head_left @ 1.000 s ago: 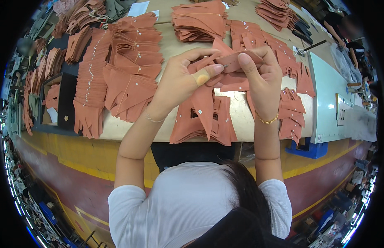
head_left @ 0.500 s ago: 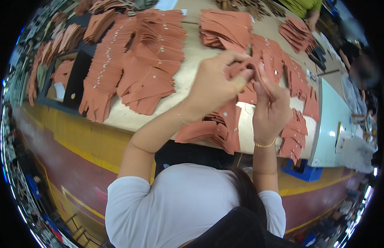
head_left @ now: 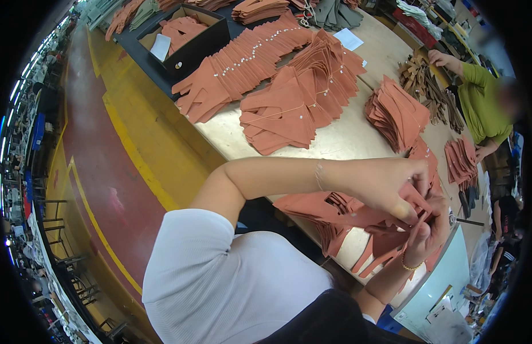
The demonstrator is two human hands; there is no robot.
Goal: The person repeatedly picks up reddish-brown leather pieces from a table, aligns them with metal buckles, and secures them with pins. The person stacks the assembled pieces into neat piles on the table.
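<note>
In front of me to the right, both my hands are close together over the worktable (head_left: 343,150). Between them is a folded terracotta glove piece (head_left: 416,199), thin and leather-like. My left hand (head_left: 386,186) grips it from above with thumb and fingers pinched. From below, my right hand (head_left: 435,229) has its fingers closed around the other side, thumb up against it. More cut glove pieces (head_left: 317,209) of the same colour lie in layers under and beside my hands. My hands partly hide the held piece and the pieces below it.
Fanned rows of glove pieces (head_left: 283,106) with small white tags cover the table's left side. Beyond them stands a black box (head_left: 211,35). Another pile (head_left: 395,112) lies ahead. A person in a green top (head_left: 481,100) works at far right, near brown strips (head_left: 423,86). A pale green board (head_left: 435,281) borders the right.
My view has turned, so the table now appears slanted and further right. Both hands, still on the glove piece, appear lower and further right, my left forearm now nearly level.
</note>
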